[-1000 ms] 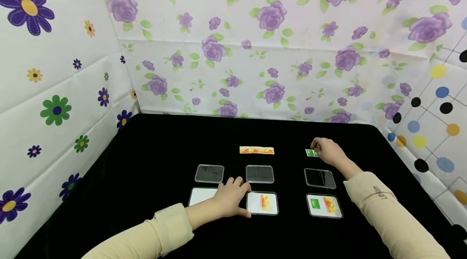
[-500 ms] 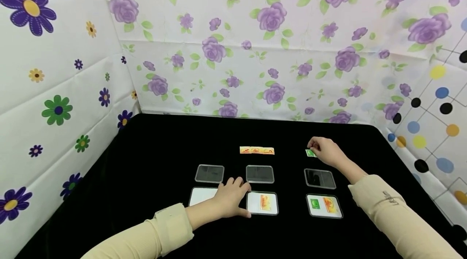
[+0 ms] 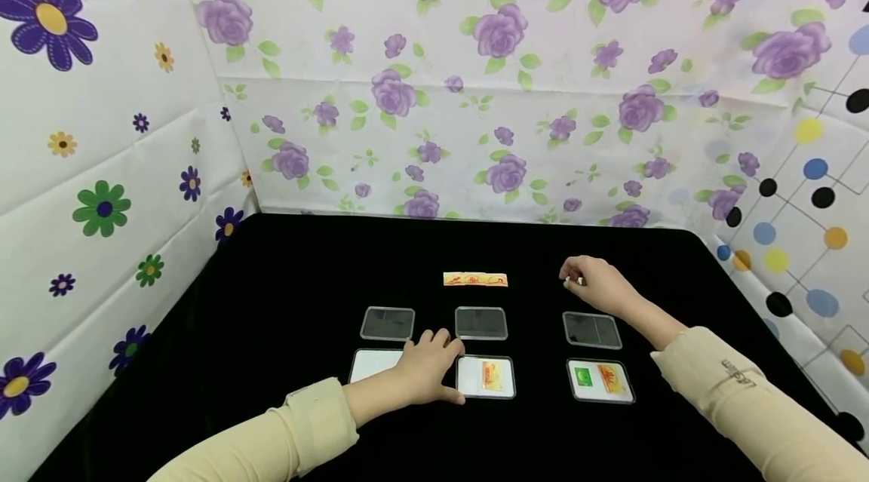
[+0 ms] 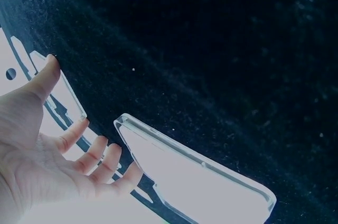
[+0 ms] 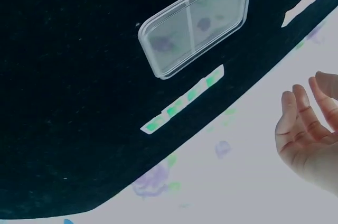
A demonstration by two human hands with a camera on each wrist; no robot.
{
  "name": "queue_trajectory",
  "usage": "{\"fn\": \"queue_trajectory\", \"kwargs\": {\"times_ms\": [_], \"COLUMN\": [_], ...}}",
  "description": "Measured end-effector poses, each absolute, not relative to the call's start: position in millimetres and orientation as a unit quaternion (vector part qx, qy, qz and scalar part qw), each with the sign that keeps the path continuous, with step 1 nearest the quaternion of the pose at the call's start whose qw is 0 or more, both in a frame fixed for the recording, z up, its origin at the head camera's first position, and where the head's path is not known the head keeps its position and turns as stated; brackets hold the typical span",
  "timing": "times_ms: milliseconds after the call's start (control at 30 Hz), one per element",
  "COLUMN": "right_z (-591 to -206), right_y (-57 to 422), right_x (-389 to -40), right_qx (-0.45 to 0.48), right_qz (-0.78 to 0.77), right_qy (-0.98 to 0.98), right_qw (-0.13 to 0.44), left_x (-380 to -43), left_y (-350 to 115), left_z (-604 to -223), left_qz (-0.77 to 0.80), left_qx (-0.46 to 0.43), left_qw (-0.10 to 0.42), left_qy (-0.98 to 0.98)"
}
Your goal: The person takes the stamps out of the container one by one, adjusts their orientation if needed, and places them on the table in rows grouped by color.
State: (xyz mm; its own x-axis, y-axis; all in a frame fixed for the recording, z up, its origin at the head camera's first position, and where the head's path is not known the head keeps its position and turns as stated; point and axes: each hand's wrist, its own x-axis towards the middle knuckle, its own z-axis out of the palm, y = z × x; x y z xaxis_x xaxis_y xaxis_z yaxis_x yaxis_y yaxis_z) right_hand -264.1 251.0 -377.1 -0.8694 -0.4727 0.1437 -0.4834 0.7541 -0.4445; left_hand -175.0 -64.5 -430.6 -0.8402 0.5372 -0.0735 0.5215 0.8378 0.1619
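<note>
My left hand rests with spread, relaxed fingers between a white-filled clear case and a middle case; the middle case bears an orange sticker-like card. In the left wrist view the thumb overlaps one case, and the fingers lie close to the white one. Farther off, my right hand has curled fingertips pinching a small card, its white parts showing between them. A row of small green cards lies on the black cloth, hidden under the right hand in the head view.
Behind the front cases stand three clear, see-through case parts. A right-hand case carries a green and an orange card. A strip of orange cards lies at the back middle. Flower-print sheets hang around the black-covered table.
My right hand has shifted left over the green cards; the leftmost green card that showed flat beside its fingers is now at its fingertips. The left hand has stayed in place.
</note>
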Motion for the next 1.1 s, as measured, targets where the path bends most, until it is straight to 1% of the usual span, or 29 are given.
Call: {"fn": "queue_trajectory", "kwargs": {"times_ms": [100,133,233,400,633,867,1100], "right_z": [-374,-374,-374,-376,-378,-392,-404], "right_y": [243,241,233,219,198,185,177], "right_x": [-260,-258,-255,-248,-236,-221,-207], "right_qx": [0.263,0.267,0.281,0.295,0.297,0.316,0.32], "right_qz": [0.231,0.229,0.224,0.212,0.202,0.199,0.203], "right_qy": [-0.937,-0.936,-0.933,-0.931,-0.933,-0.927,-0.925], "right_qw": [0.013,0.017,0.03,0.041,0.024,0.033,0.007], "left_x": [-175,-177,-177,-178,-179,-177,-173], "left_y": [-66,-67,-69,-71,-72,-69,-65], "left_z": [-430,-433,-433,-431,-430,-434,-432], "left_qz": [0.075,0.076,0.081,0.079,0.07,0.065,0.06], "left_qx": [0.283,0.289,0.291,0.282,0.282,0.281,0.288], "left_qw": [0.053,0.043,0.04,0.055,0.051,0.039,0.033], "left_qy": [0.955,0.953,0.952,0.955,0.956,0.957,0.955]}}
